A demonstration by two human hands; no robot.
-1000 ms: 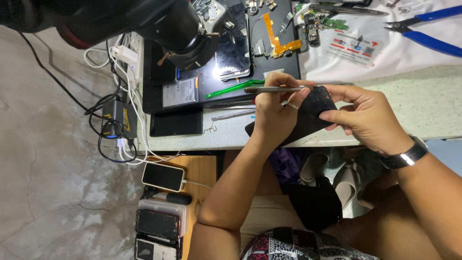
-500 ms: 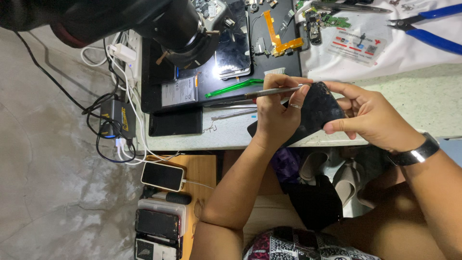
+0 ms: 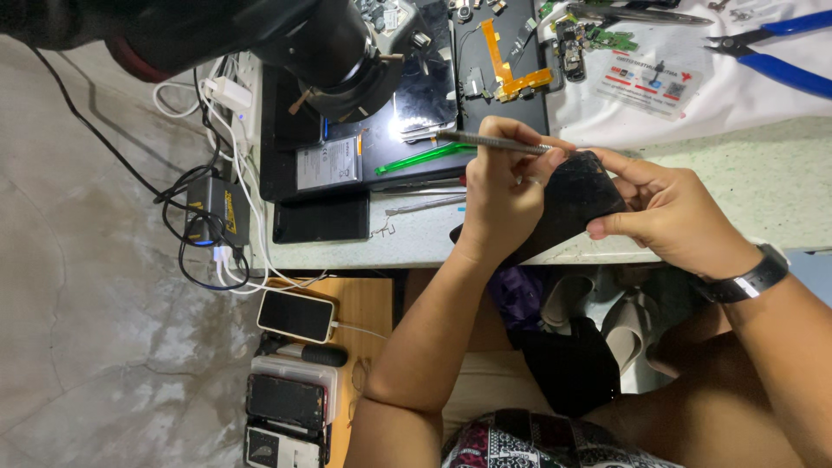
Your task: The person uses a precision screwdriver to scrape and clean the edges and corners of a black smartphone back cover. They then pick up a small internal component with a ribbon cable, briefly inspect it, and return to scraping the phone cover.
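Above the worktop (image 3: 763, 182) edge: black phone (image 3: 576, 204) gripped in right hand (image 3: 672, 212), metal tweezers (image 3: 494, 141) pinched in left hand (image 3: 503, 195), disassembly under way, phone body not yet opened, loose parts (image 3: 589, 39) already laid out.

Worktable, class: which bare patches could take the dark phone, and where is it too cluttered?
The speckled table is bare right of the right hand, below the white cloth. A narrower strip lies by the front edge, between the black slab and the left hand. The black mat under the microscope is crowded.
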